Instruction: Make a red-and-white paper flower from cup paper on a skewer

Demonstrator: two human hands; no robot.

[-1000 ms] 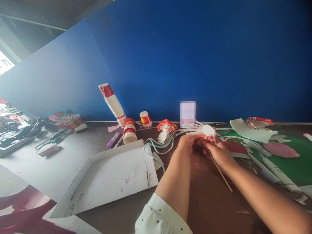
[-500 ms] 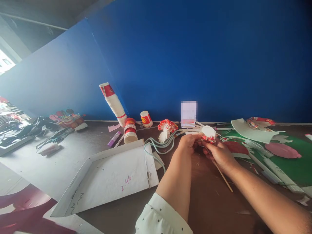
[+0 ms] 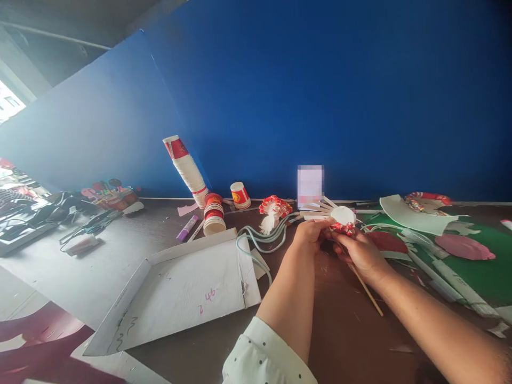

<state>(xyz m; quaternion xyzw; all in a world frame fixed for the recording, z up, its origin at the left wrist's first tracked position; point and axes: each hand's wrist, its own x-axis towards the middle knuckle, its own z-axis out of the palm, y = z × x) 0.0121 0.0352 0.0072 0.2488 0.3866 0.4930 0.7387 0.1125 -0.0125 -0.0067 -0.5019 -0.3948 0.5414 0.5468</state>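
Observation:
Both hands meet over the table around a paper cup [image 3: 343,215] cut into strips. Its round white base faces up, long pale strips fan out to the left, and curled red-and-white strips bunch at its near edge. My left hand [image 3: 314,233] is closed on the cup's strips at the left. My right hand [image 3: 362,253] pinches the curled edge from the right. From beneath the right hand a thin wooden stick [image 3: 368,292] slants down toward me; its upper end is hidden by the fingers. Further left lies a finished-looking curled paper-cup flower [image 3: 274,209].
A shallow white box lid [image 3: 180,298] lies left, pale cords [image 3: 260,240] beside it. Stacked paper cups [image 3: 188,173], a single cup [image 3: 240,196] and a purple glue stick [image 3: 187,228] stand or lie behind. Right: a green sheet [image 3: 488,277] with paper pieces and a pink oval [image 3: 464,247].
The cut cup has shifted very slightly to the right, its strips fanned a little differently. Both hands keep nearly the same place and grip.

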